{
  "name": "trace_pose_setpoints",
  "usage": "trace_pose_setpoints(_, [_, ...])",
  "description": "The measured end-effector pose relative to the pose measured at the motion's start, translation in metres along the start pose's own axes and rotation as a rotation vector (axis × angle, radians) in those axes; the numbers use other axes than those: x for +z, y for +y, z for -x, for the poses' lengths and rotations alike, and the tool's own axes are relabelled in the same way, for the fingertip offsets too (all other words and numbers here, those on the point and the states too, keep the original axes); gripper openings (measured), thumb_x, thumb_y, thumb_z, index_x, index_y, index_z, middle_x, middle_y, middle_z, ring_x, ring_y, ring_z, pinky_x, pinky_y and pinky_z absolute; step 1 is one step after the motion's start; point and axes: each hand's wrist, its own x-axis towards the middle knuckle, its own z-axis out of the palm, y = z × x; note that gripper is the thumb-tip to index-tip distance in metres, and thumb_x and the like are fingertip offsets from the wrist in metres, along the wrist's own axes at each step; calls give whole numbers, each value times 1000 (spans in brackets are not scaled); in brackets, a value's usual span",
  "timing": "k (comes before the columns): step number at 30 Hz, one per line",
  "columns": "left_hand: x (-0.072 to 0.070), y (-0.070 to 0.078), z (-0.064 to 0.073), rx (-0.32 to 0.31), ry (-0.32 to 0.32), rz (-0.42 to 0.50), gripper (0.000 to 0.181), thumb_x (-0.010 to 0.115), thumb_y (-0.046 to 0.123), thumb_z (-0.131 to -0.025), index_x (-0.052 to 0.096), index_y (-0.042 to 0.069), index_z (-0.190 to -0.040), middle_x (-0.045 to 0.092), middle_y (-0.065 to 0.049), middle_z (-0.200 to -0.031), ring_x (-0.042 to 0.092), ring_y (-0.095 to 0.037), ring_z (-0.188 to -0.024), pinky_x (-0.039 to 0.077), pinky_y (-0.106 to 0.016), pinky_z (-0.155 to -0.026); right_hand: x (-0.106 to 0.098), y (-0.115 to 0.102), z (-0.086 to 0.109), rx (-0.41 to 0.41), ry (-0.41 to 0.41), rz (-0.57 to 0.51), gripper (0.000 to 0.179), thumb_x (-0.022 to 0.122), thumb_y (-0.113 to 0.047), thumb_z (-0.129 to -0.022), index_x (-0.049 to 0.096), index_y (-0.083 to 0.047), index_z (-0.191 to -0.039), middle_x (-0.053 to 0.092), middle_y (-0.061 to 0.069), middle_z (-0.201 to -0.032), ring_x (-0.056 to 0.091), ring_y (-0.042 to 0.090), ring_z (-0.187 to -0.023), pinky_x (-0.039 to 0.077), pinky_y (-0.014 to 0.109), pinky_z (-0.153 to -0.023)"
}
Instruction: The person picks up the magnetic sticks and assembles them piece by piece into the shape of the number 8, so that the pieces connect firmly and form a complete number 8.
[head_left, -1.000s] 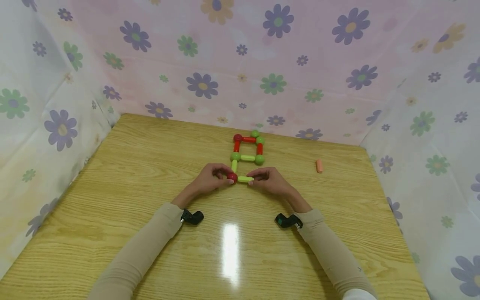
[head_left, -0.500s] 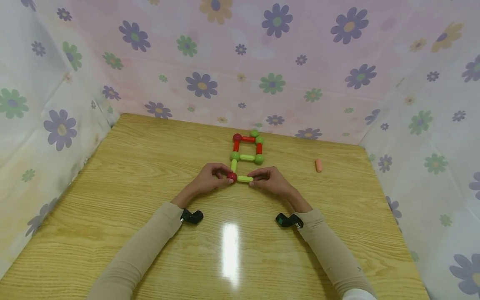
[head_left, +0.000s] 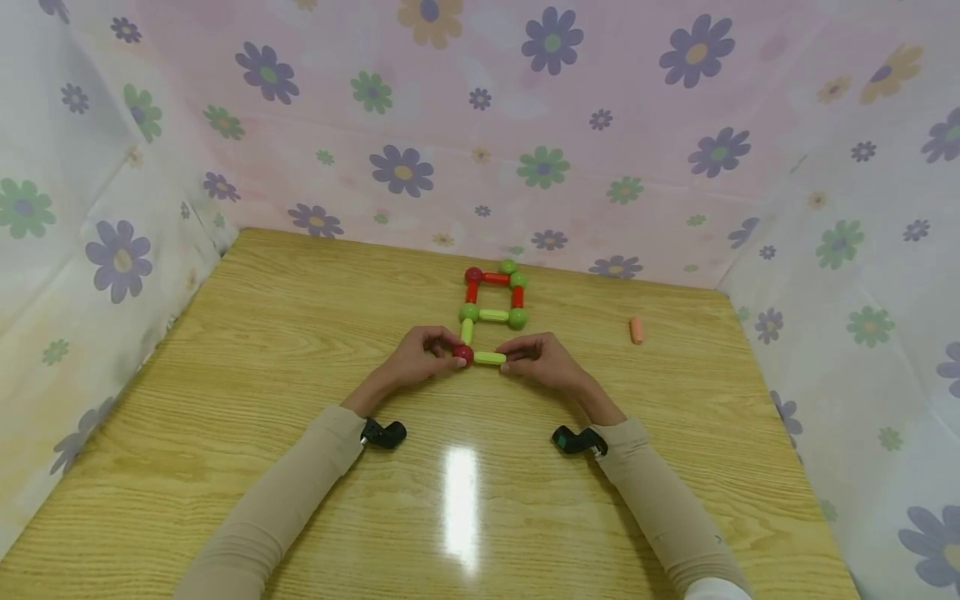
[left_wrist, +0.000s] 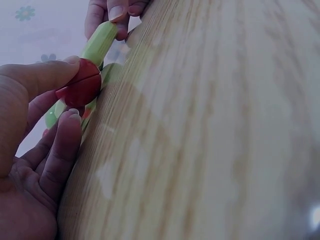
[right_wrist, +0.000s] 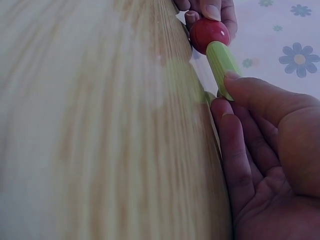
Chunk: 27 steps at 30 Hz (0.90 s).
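Note:
In the head view, my left hand (head_left: 420, 358) pinches a red ball (head_left: 463, 356) at the near corner of a ball-and-rod frame. My right hand (head_left: 546, 363) pinches the right end of a yellow-green rod (head_left: 490, 358), whose other end meets that ball. Both wrist views show rod and ball touching: the red ball (left_wrist: 84, 82) between left thumb and fingers, the rod (right_wrist: 221, 65) between right thumb and fingers. A second yellow-green rod (head_left: 467, 332) runs from the ball back to a green ball (head_left: 469, 313). Beyond it lies a closed square of balls and rods.
The square's far side has a red rod (head_left: 496, 279), with a loose-looking green ball (head_left: 508, 267) behind its corner. An orange rod (head_left: 636, 330) lies apart on the right of the wooden table (head_left: 300, 300). Flowered cloth (head_left: 480, 150) walls the back and sides.
Hands, ball and rod keep the same places. The whole head view has shifted very slightly; nothing is taken up or let go.

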Motion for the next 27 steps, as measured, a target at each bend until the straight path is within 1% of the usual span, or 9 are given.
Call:
trace_pose_setpoints(8, [-1,-1,0,6,3,0,24,80,19,-89,74,8,-110,72,-6,-107,60,-19,-83,48,-29,-73,-2,-3,2,-27,-6,-20,31,73,-8,-94,71,0,-124,71,19,-121,69,16,-102,57,28,-85])
trace_pose_setpoints(12, [0,-1,0,9,0,1,25,81,19,-89,73,8,-110,72,-7,-108,60,-19,-84,48,-29,-74,-6,-2,2,-42,12,-65,29,72,-7,-95,71,2,-123,72,18,-119,71,13,-99,59,30,-81])
trace_pose_setpoints(15, [0,-3,0,8,0,1,27,81,21,-89,74,8,-111,72,-8,-108,59,-20,-83,47,-29,-72,-9,-1,-1,-33,30,-98,28,70,-6,-96,70,4,-123,72,19,-120,72,11,-96,60,31,-78])
trace_pose_setpoints(16, [0,1,1,7,0,1,26,81,19,-89,74,6,-111,72,-10,-108,58,-20,-83,46,-27,-71,-10,-1,-2,-28,38,-102,28,69,-7,-97,70,4,-123,71,20,-120,72,11,-96,60,31,-77])
trace_pose_setpoints(19, [2,1,2,3,1,0,27,79,13,-90,73,1,-113,71,-15,-108,56,-22,-80,44,-25,-65,-14,-2,-8,-24,81,-110,27,67,-8,-99,69,5,-122,69,23,-122,71,12,-93,60,31,-78])
trace_pose_setpoints(22, [2,1,2,-5,0,10,27,78,9,-90,72,-2,-114,70,-18,-108,55,-22,-78,42,-23,-59,-18,-6,-18,-38,154,-141,27,64,-9,-101,68,7,-122,68,25,-123,69,15,-97,59,31,-83])
trace_pose_setpoints(24, [2,-4,0,-6,2,18,29,79,12,-90,72,1,-115,70,-16,-108,55,-21,-78,42,-24,-58,-22,-11,-25,-66,202,-153,28,63,-10,-102,67,9,-122,67,25,-123,68,19,-101,58,33,-87])
trace_pose_setpoints(27, [2,-5,-1,2,4,22,29,81,15,-89,73,5,-114,70,-13,-107,55,-19,-78,43,-24,-58,-28,-21,-37,-117,280,-163,31,59,-12,-104,65,11,-124,67,25,-122,65,25,-104,56,37,-90])
